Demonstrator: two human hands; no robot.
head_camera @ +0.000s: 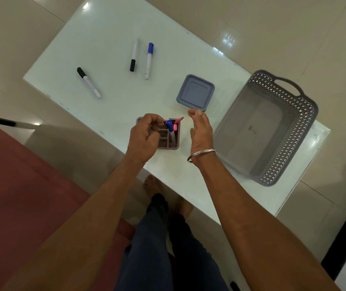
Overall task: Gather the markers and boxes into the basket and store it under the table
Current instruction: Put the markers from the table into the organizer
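Note:
A mauve divided box (173,141) sits near the table's front edge, with a blue-capped marker (170,128) and pink markers (177,122) standing in it. My left hand (144,137) hovers over the box's left side, fingers curled; whether it pinches anything I cannot tell. My right hand (200,131) is open just right of the box. A grey lidded box (195,92) lies beyond it. The empty grey basket (289,106) stands on the right. Two black-capped markers (88,82) (133,55) and a blue-capped one (149,60) lie farther back.
The white glass table (105,38) runs diagonally across the view over a tiled floor. A reddish sofa (21,196) is at the lower left. My legs and bare feet (153,183) show below the table's front edge.

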